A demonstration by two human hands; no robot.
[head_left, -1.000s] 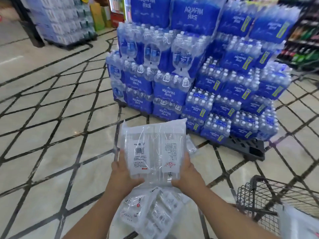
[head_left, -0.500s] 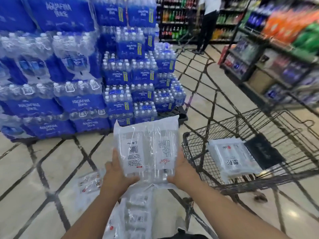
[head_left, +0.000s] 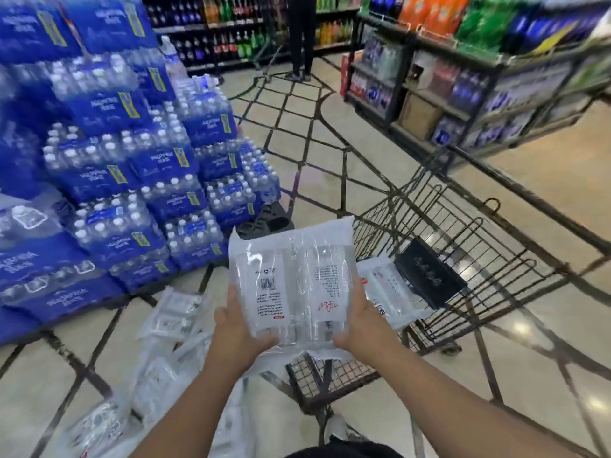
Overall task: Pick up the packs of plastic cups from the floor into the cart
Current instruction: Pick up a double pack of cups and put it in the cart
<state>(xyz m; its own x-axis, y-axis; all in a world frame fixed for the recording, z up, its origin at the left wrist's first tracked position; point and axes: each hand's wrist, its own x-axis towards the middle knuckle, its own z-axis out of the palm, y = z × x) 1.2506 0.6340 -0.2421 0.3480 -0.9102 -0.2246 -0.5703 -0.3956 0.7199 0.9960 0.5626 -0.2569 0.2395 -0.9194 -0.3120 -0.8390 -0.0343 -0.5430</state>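
While the left hand [head_left: 238, 329] and right hand [head_left: 361, 321] just pinch the slippery pack of plastic cups [head_left: 291, 279] by its bottom corners over the near edge of the cart [head_left: 489, 259], it could slide out and land on the floor [head_left: 330, 153] instead.

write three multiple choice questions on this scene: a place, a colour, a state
1. The white flat pack beside the black sheet lies: A on the floor B in the black wire cart C on a shelf
2. The stacked water-bottle packs' wrap is: A red B blue C black
3. The clear plastic cup pack with the barcode is: A gripped by the left hand and right hand B dropped C torn open
Key: B, mesh surrounds it; B, blue film; A, both grip its sides.
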